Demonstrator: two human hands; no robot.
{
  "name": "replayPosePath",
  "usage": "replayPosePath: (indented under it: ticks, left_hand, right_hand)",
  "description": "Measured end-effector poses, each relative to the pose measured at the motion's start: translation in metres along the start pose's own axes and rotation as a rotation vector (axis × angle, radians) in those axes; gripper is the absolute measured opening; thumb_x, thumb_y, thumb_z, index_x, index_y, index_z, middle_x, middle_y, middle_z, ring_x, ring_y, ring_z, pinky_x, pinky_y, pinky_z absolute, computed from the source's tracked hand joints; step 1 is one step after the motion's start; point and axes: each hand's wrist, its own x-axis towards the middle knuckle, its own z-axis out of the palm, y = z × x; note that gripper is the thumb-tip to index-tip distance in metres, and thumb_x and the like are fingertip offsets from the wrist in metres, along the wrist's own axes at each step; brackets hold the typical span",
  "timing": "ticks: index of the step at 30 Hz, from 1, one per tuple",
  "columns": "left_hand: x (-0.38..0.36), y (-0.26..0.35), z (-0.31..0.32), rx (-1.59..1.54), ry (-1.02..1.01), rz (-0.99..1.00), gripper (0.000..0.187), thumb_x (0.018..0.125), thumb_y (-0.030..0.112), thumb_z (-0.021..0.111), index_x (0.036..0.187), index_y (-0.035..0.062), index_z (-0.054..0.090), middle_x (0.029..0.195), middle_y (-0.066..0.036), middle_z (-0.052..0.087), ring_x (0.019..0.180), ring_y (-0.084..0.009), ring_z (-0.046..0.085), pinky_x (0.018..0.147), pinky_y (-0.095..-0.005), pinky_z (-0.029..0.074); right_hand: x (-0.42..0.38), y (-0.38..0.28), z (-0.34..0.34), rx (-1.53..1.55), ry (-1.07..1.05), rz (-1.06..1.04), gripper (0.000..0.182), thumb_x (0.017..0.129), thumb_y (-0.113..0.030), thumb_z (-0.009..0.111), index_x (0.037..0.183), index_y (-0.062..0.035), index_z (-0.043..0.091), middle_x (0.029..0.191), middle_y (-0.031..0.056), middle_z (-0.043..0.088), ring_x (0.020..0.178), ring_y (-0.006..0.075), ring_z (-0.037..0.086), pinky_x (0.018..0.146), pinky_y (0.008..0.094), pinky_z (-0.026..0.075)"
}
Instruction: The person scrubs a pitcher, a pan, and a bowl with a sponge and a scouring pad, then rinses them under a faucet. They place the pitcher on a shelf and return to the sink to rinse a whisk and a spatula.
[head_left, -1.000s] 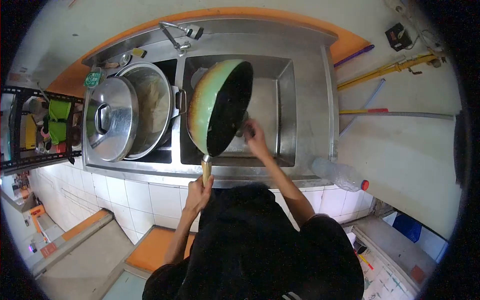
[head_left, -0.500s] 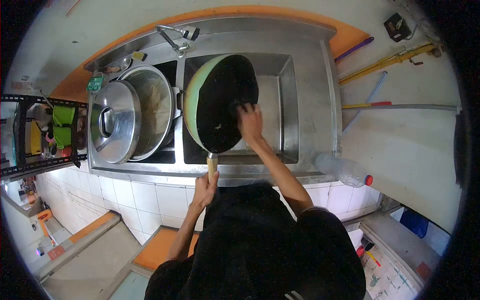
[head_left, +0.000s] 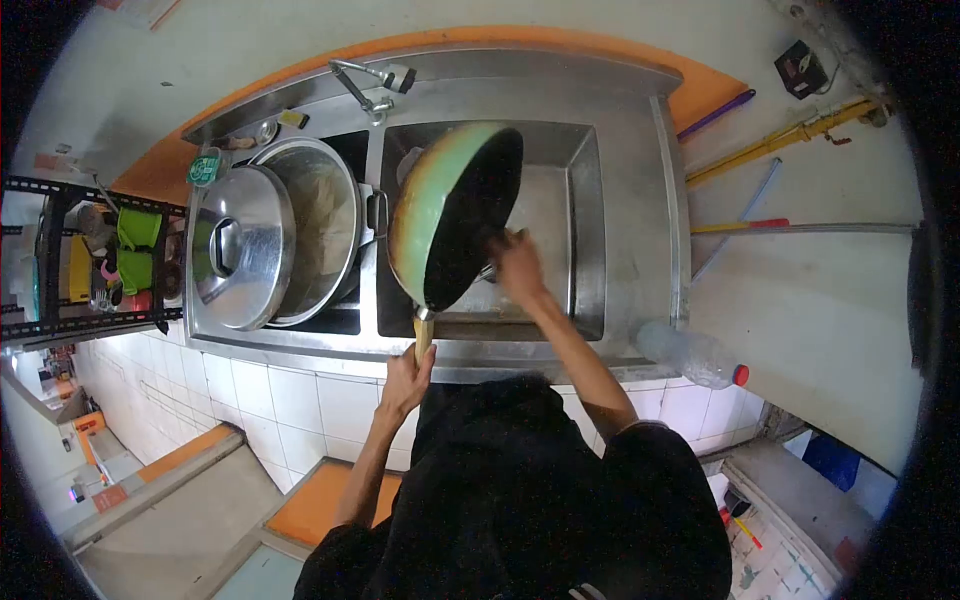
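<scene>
A deep frying pan with a green outside, brown stains and a black inside is tilted steeply over the right sink basin. Its mouth faces right. My left hand is closed around the pan's pale wooden handle, near the front edge of the counter. Over the pan's lower right rim is my right hand, its fingers smeared by motion against the black inside.
In the left basin stands a large metal pot with cloudy liquid and something pale inside. A metal lid leans beside it. The faucet rises behind. A plastic bottle lies at the right front edge.
The pan has tipped further to the right, showing more of its green outside. My right hand has shifted slightly right and down along its inside. My left hand keeps its hold on the handle.
</scene>
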Motion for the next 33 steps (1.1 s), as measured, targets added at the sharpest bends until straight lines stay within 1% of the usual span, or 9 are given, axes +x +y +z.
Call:
replayPosePath:
  ticks: [4, 8, 11, 14, 18, 21, 25, 28, 33]
  left_hand:
    - [-0.008, -0.004, -0.002, -0.020, -0.032, -0.031, 0.040, 0.089, 0.031, 0.048, 0.074, -0.0056, 0.055, 0.048, -0.021, 0.049, 0.044, -0.0357, 0.053, 0.044, -0.0415, 0.039]
    - [-0.003, -0.005, 0.004, 0.036, 0.011, 0.011, 0.037, 0.088, 0.029, 0.050, 0.074, -0.0047, 0.054, 0.050, -0.023, 0.050, 0.046, -0.0391, 0.054, 0.043, -0.0436, 0.039]
    - [0.008, -0.019, 0.006, 0.175, 0.064, 0.080, 0.033, 0.086, 0.026, 0.054, 0.074, -0.0043, 0.051, 0.052, -0.025, 0.051, 0.049, -0.0420, 0.054, 0.042, -0.0459, 0.040]
    - [0.012, -0.020, 0.003, 0.193, 0.073, 0.119, 0.033, 0.086, 0.026, 0.055, 0.076, -0.0049, 0.051, 0.051, -0.025, 0.051, 0.049, -0.0422, 0.054, 0.042, -0.0465, 0.041]
    - [0.017, -0.032, 0.007, 0.262, 0.063, 0.135, 0.030, 0.085, 0.024, 0.055, 0.076, -0.0041, 0.051, 0.052, -0.026, 0.052, 0.050, -0.0425, 0.054, 0.044, -0.0466, 0.043]
    - [0.016, -0.029, 0.006, 0.197, -0.033, 0.070, 0.037, 0.086, 0.030, 0.053, 0.072, -0.0041, 0.052, 0.054, -0.025, 0.053, 0.051, -0.0409, 0.056, 0.045, -0.0463, 0.044]
    - [0.015, -0.039, 0.013, 0.046, -0.058, 0.027, 0.042, 0.086, 0.034, 0.051, 0.071, -0.0057, 0.054, 0.059, -0.026, 0.055, 0.060, -0.0431, 0.057, 0.052, -0.0471, 0.045]
    - [0.017, -0.037, 0.015, -0.109, -0.083, 0.008, 0.042, 0.086, 0.034, 0.051, 0.075, -0.0059, 0.057, 0.060, -0.028, 0.055, 0.062, -0.0448, 0.056, 0.055, -0.0488, 0.045]
    - [0.018, -0.064, 0.044, -0.234, -0.166, -0.029, 0.049, 0.086, 0.039, 0.050, 0.074, -0.0078, 0.058, 0.062, -0.028, 0.056, 0.064, -0.0428, 0.059, 0.057, -0.0482, 0.045]
  right_hand:
    - [0.028, 0.007, -0.036, -0.179, 0.356, 0.105, 0.034, 0.066, -0.004, 0.057, 0.100, -0.0035, 0.060, 0.102, 0.0135, 0.054, 0.091, 0.0310, 0.047, 0.080, 0.0394, 0.041]
    - [-0.006, -0.001, 0.031, 0.043, 0.068, -0.073, 0.037, 0.074, -0.002, 0.053, 0.111, -0.0039, 0.056, 0.114, 0.0140, 0.052, 0.105, 0.0333, 0.048, 0.089, 0.0404, 0.040]
    - [-0.019, -0.007, 0.020, 0.880, -0.528, -0.007, 0.040, 0.078, -0.002, 0.050, 0.118, -0.0040, 0.050, 0.115, 0.0145, 0.053, 0.104, 0.0315, 0.053, 0.086, 0.0433, 0.044]
    - [-0.015, -0.002, -0.018, 1.775, -0.304, 0.740, 0.044, 0.079, -0.006, 0.054, 0.122, -0.0078, 0.046, 0.112, 0.0138, 0.056, 0.092, 0.0283, 0.059, 0.071, 0.0392, 0.051]
    - [-0.026, 0.032, -0.020, 2.291, -0.112, 0.765, 0.038, 0.083, -0.012, 0.048, 0.120, -0.0095, 0.044, 0.106, 0.0144, 0.057, 0.085, 0.0297, 0.059, 0.063, 0.0443, 0.050]
    - [-0.032, 0.030, -0.054, 2.292, 0.161, 0.759, 0.040, 0.073, -0.018, 0.053, 0.110, -0.0034, 0.048, 0.099, 0.0177, 0.055, 0.082, 0.0310, 0.052, 0.062, 0.0383, 0.043]
    - [0.015, -0.028, -0.125, 2.369, 0.332, 0.393, 0.047, 0.067, -0.015, 0.050, 0.112, -0.0031, 0.047, 0.105, 0.0157, 0.052, 0.084, 0.0284, 0.047, 0.064, 0.0370, 0.041]
    - [0.079, -0.097, -0.141, 2.205, 0.017, 0.229, 0.049, 0.068, -0.015, 0.049, 0.115, -0.0041, 0.046, 0.104, 0.0166, 0.052, 0.084, 0.0287, 0.050, 0.066, 0.0365, 0.043]
    - [0.208, -0.154, -0.049, 2.045, -0.401, 0.474, 0.039, 0.075, -0.012, 0.048, 0.113, -0.0052, 0.046, 0.101, 0.0171, 0.054, 0.085, 0.0321, 0.057, 0.070, 0.0449, 0.049]
